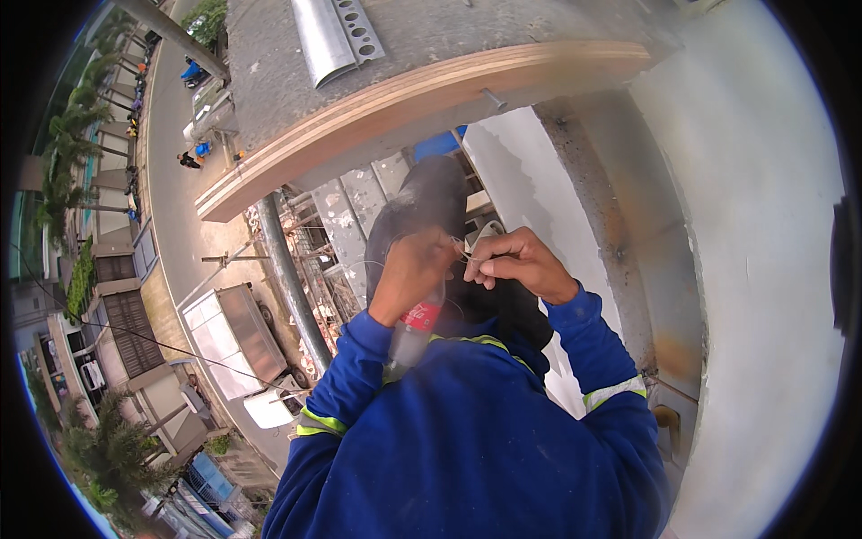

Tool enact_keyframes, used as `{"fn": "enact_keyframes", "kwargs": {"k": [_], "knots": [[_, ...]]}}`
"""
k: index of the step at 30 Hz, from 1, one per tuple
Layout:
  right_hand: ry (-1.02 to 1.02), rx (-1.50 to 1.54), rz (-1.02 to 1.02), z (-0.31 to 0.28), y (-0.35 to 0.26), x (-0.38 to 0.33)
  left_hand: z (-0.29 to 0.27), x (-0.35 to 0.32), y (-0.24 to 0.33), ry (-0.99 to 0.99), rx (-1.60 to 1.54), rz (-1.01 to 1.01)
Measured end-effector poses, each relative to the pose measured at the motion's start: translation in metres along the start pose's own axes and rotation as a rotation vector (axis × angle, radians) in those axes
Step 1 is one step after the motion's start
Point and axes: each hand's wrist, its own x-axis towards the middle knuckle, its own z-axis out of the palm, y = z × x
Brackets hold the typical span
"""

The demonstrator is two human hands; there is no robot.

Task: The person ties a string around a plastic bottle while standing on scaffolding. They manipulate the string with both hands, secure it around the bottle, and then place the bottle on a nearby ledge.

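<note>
My left hand and my right hand are close together in front of me, fingers pinched. Between the fingertips runs a thin pale string; whether it is cord or wire I cannot tell. A fine loop of it also arcs out to the left of my left hand. A clear plastic bottle with a red label hangs against my left wrist, its lower part beside the blue sleeve. My dark-clad legs show beyond the hands.
A plywood strip edges the concrete ledge ahead, with a nail sticking out. On the ledge lies a perforated metal profile. A pale wall stands at right. Far below at left are a steel pipe, a truck and a street.
</note>
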Motion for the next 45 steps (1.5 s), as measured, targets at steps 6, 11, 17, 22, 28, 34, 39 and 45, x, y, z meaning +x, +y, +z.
{"fn": "enact_keyframes", "kwargs": {"k": [6,11,17,22,28,34,39,45], "knots": [[-0.001,0.086,0.045,0.0,0.002,0.001,0.001,-0.001,0.002,-0.01,0.008,-0.04],[0.105,-0.385,-0.207,0.005,0.001,0.002,0.0,0.0,0.001,0.015,0.008,0.008],[0.343,-0.654,-0.201,0.01,0.0,0.001,0.003,-0.001,-0.001,0.025,-0.024,0.037],[0.331,-0.556,-0.282,0.007,0.0,0.001,0.0,0.0,-0.001,-0.026,-0.011,-0.012],[0.451,-0.425,-0.259,-0.003,-0.004,-0.004,-0.001,0.0,0.0,-0.023,-0.033,-0.04],[0.524,-0.01,-0.194,-0.023,-0.007,-0.011,0.001,0.001,-0.002,-0.031,-0.048,-0.016],[0.578,0.044,-0.21,-0.027,-0.006,-0.011,0.003,0.001,-0.004,-0.033,-0.09,0.008],[0.519,-0.262,-0.255,-0.016,-0.013,-0.011,0.002,-0.001,-0.003,-0.033,-0.105,0.007]]}}
